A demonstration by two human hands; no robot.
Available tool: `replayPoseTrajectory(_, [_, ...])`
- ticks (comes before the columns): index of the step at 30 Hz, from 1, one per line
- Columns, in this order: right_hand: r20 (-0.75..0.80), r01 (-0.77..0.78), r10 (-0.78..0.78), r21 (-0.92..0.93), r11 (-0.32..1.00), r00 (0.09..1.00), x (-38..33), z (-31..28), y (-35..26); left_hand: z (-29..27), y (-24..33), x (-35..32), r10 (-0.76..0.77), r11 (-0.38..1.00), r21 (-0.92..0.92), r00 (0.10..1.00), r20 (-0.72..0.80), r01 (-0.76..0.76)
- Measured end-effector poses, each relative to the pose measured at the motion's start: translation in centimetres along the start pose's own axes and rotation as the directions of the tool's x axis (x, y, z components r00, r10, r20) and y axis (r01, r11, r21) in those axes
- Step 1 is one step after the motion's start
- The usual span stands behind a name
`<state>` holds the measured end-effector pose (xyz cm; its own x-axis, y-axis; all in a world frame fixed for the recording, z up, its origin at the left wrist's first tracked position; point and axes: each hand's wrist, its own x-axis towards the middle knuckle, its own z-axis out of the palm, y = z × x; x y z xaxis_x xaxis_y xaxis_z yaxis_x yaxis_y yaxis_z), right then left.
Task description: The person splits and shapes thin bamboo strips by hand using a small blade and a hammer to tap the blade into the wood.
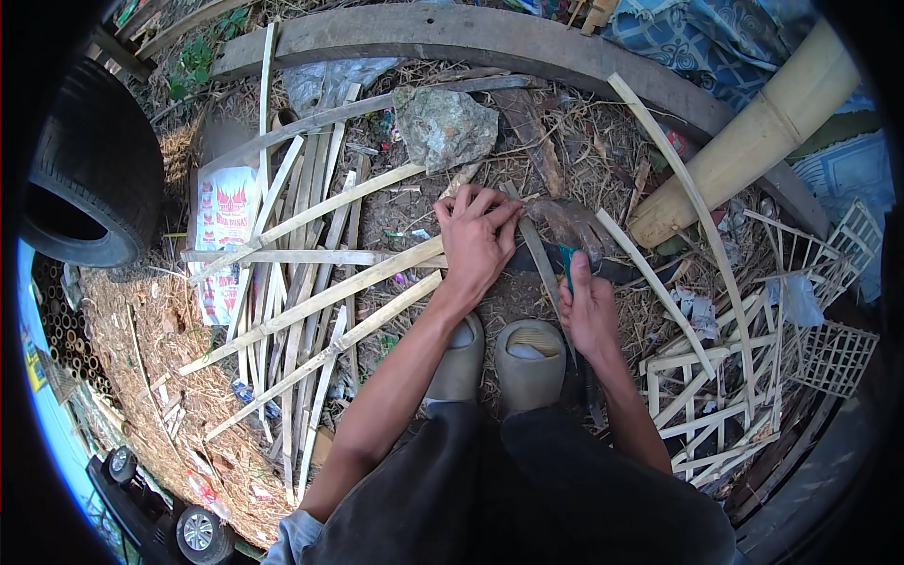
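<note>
My left hand [477,235] is closed with bent fingers near the ground, over the end of a long bamboo strip [330,306] that runs off to the lower left. The strip's end is hidden under the palm and fingers. My right hand [590,306] is wrapped round a teal-handled tool [566,256], thumb on top; its working part is mostly hidden, so I cannot tell its kind. Between the hands lies a flat greyish strip [539,250], close to my left fingertips. A second bamboo strip [348,344] passes just below my left wrist.
A rock [444,130] sits beyond my left hand. Many bamboo strips [306,207] lie piled at left, beside a tyre [94,169]. At right are a thick bamboo pole [753,132] and a woven bamboo lattice [716,377]. A curved wooden beam [452,33] crosses the far side.
</note>
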<state>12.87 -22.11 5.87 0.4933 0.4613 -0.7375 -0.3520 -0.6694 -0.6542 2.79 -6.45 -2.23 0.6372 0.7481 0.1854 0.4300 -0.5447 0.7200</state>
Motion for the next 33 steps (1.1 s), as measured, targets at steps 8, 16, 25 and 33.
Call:
replayPoseTrajectory(8, [-0.004, 0.336, -0.345, -0.216, 0.917, 0.939, 0.4, 0.7, 0.8, 0.0, -0.2, 0.0, -0.015, 1.0, -0.004, 1.0, -0.013, 0.015])
replayPoseTrajectory(16, [-0.053, 0.316, -0.34, -0.26, 0.912, 0.939, -0.4, 0.2, -1.0, 0.2, -0.3, -0.1, -0.036, 0.999, -0.01, 0.999, -0.031, 0.036])
replayPoseTrajectory(25, [-0.103, 0.313, -0.362, -0.325, 0.893, 0.926, -0.6, 0.3, -1.2, 0.2, -0.2, 0.1, -0.012, 1.0, -0.001, 0.999, -0.04, 0.012])
replayPoseTrajectory(33, [-0.087, 0.299, -0.337, -0.29, 0.909, 0.938, -1.1, 0.9, -1.8, 0.4, -0.3, 0.2, -0.02, 1.0, -0.01, 0.999, -0.047, 0.02])
